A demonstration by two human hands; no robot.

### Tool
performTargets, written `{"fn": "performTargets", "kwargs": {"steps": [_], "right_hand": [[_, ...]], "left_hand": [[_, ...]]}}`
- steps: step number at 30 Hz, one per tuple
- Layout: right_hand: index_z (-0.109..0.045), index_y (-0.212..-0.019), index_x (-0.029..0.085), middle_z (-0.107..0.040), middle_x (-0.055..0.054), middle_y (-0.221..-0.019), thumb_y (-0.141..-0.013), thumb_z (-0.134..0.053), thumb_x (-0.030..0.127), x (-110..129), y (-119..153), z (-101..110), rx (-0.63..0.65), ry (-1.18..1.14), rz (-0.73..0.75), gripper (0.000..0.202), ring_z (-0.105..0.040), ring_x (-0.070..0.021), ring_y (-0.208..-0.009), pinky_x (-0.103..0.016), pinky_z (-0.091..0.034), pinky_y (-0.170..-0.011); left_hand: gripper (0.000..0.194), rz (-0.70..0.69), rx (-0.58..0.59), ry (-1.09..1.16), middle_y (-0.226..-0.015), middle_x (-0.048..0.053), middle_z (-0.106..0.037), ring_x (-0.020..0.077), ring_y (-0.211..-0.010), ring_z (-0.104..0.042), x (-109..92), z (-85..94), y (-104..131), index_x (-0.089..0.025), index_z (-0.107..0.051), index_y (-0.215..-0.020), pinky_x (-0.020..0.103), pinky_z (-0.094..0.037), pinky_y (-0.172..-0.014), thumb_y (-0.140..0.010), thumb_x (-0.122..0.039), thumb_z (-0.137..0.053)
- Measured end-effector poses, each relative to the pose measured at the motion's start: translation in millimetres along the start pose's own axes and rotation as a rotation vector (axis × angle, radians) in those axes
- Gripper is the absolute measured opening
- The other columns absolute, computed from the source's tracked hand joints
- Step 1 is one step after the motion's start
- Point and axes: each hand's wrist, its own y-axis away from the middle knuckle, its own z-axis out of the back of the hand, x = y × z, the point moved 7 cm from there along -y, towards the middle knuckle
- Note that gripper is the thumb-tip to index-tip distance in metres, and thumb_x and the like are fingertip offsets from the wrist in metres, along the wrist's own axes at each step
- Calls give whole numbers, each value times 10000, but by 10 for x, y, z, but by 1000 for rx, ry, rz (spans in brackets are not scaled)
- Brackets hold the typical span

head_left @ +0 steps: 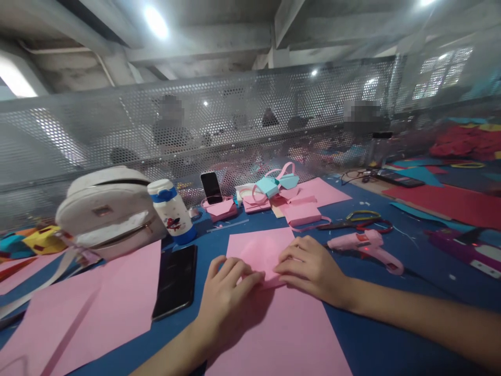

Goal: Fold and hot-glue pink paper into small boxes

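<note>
A small pink sheet of paper (pixel 260 256) lies between my hands, over a larger pink sheet (pixel 285 334) on the blue table. My left hand (pixel 229 290) has its fingers curled, with thumb and fingertips on the left part of the near edge. Opposite it, my right hand (pixel 309 269) is bent over the right side, fingertips pressed together on the same paper. The paper under the fingertips is partly hidden. A pink glue gun (pixel 366 245) with a red light rests beside my right hand; scissors (pixel 364 222) lie just behind it.
A black phone (pixel 176 282) and pink sheets (pixel 97 308) lie left. Behind stand a white bottle (pixel 172 211), a white backpack (pixel 109 209) and small pink paper bags (pixel 221 209). Red paper (pixel 450 201) and a purple glue gun (pixel 465 248) are right. A perforated metal screen (pixel 235 125) borders the back.
</note>
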Motion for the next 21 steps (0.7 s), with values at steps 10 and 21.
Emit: {"fn": "performTargets", "kwargs": {"steps": [10, 21], "right_hand": [[-704, -946, 236, -694, -13, -896, -977, -592, 346, 27, -48, -93, 73, -46, -101, 160, -518, -188, -863, -351, -322, -758], [-694, -913, 224, -703, -5, -891, -970, -595, 343, 18, -42, -129, 81, -86, -134, 165, -523, -194, -866, -359, -317, -777]], "left_hand": [[303, 144, 29, 113, -672, -17, -661, 164, -678, -551, 48, 9, -111, -281, -727, -806, 372, -285, -766, -943, -492, -559], [227, 188, 107, 130, -705, -12, -680, 174, -700, -574, 82, -54, -95, -274, -736, -797, 397, -298, -809, -911, -439, -630]]}}
